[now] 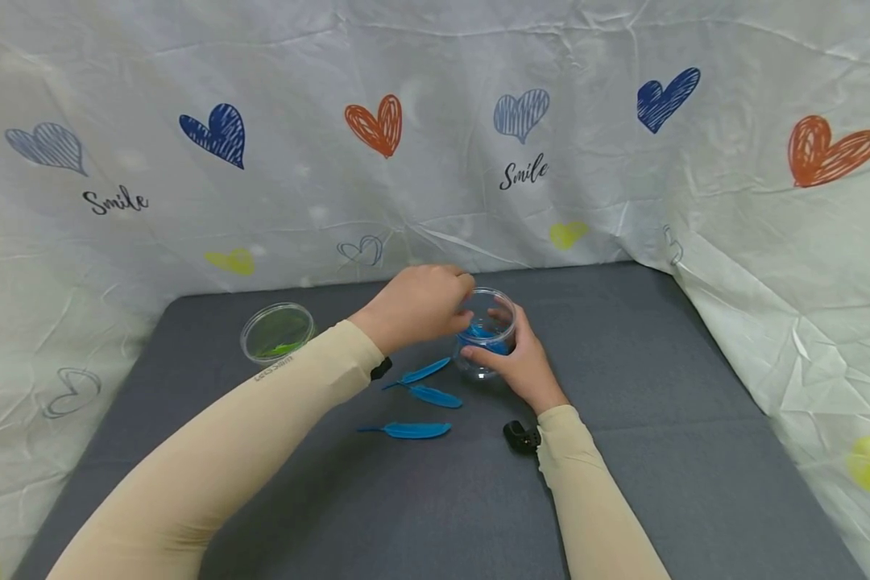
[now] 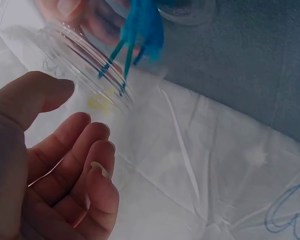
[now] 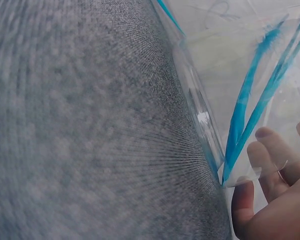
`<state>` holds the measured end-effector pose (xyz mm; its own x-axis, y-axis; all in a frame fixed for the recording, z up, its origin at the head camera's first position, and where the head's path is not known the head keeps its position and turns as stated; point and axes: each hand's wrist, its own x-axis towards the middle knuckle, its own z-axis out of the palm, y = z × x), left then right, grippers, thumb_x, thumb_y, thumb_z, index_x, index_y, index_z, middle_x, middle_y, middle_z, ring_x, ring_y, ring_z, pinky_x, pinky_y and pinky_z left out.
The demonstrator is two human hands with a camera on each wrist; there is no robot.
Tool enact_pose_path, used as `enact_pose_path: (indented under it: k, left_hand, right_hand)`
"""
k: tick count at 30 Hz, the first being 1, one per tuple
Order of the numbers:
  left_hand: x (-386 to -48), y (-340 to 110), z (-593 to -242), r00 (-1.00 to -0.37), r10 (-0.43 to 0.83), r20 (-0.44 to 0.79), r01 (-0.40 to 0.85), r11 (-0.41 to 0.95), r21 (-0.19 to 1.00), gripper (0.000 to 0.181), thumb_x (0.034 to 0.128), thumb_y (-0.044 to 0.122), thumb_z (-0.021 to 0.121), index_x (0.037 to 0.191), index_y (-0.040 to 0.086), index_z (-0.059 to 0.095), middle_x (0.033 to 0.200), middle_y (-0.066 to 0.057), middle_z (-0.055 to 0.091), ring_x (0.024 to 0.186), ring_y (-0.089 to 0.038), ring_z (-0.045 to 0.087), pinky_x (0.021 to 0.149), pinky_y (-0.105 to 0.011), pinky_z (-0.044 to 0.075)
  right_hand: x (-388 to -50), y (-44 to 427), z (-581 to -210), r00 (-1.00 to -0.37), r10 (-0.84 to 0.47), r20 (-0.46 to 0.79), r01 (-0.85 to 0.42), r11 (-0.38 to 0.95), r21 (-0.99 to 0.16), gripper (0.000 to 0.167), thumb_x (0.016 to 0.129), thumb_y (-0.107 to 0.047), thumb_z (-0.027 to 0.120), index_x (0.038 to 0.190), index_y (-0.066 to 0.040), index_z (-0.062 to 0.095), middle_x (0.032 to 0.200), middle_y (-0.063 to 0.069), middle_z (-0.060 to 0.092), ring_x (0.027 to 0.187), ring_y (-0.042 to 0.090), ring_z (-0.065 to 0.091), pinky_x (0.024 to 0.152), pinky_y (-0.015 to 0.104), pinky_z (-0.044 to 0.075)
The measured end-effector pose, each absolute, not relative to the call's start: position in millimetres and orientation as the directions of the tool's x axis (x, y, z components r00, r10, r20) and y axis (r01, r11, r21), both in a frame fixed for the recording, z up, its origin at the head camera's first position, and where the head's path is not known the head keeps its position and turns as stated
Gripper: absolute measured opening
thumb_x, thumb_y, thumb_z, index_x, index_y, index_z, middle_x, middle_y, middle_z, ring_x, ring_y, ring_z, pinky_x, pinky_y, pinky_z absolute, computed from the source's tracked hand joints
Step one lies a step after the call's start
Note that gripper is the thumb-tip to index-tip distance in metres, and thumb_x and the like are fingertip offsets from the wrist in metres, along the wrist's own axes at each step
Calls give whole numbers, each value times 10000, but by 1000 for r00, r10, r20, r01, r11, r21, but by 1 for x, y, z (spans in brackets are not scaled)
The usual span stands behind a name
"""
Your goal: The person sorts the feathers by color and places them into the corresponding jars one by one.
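Blue feathers (image 1: 496, 347) lean in a clear jar (image 1: 473, 370) the right hand (image 1: 525, 364) grips, left hand (image 1: 422, 308) loose-fingered beside it.

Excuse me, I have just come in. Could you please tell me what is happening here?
A person's right hand holds a clear jar with blue feathers inside. The left hand is at the jar's mouth, fingers loosely curled and holding nothing. Three more blue feathers lie on the dark tabletop, on the left side of the jar. Farther left stands a second clear container with something green in it.
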<state>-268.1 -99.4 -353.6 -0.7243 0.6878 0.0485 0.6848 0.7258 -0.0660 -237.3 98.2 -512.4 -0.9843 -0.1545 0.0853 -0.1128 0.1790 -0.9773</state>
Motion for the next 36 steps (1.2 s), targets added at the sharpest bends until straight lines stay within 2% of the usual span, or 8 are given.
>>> enact_pose_path:
  k: [7, 11, 19, 26, 32, 36]
  left_hand:
    - [-270, -120, -355, -781, 620, 78, 622, 783, 8, 312, 1054, 364, 697, 1196, 88, 733, 1079, -55, 735, 846, -205, 715, 766, -388, 633]
    - [-268, -134, -363, -807, 585, 73, 589, 807, 48, 335, 1064, 373, 669, 1226, 85, 723, 1139, -67, 745, 886, -221, 726, 809, -408, 636]
    - [-256, -164, -386, -852, 523, -9, 516, 844, 150, 315, 1065, 344, 673, 1237, 87, 730, 1128, -74, 751, 856, -188, 697, 784, -392, 616]
    - [-243, -183, -413, -829, 549, -107, 524, 830, 193, 215, 1034, 225, 704, 1184, 79, 752, 994, -37, 700, 751, -129, 614, 709, -336, 568]
    - [-235, -192, -432, -779, 599, -185, 556, 796, 239, 114, 993, 161, 737, 1097, 154, 783, 1001, -4, 699, 849, -125, 607, 783, -342, 568]
    - [-232, -195, -437, -772, 607, -190, 566, 791, 232, 78, 980, 158, 757, 1051, 177, 783, 996, -2, 691, 849, -124, 596, 777, -344, 562]
  right_hand:
    - [-237, 98, -512, -986, -142, 92, -122, 215, -969, 981, 886, -484, 895, 1669, -392, 311, 1648, -19, 493, 1403, 290, 564, 1148, 569, 502]
    - [-236, 98, -512, -986, -141, 92, -122, 216, -969, 991, 884, -479, 899, 1677, -360, 315, 1646, -23, 494, 1441, 295, 543, 1163, 575, 490]
    - [-234, 98, -512, -987, -135, 86, -115, 232, -966, 967, 887, -477, 894, 1658, -428, 311, 1646, -46, 494, 1478, 286, 516, 1195, 567, 466]
    - [-234, 98, -514, -987, -132, 89, -119, 241, -963, 971, 877, -488, 900, 1652, -443, 317, 1660, -29, 493, 1499, 283, 507, 1203, 585, 460]
    - [-235, 98, -516, -987, -134, 85, -116, 242, -963, 951, 892, -456, 896, 1647, -451, 318, 1662, -39, 493, 1508, 275, 498, 1210, 590, 452]
    - [-235, 98, -515, -987, -136, 83, -114, 234, -965, 942, 905, -423, 891, 1651, -438, 317, 1661, -33, 493, 1515, 291, 492, 1217, 606, 440]
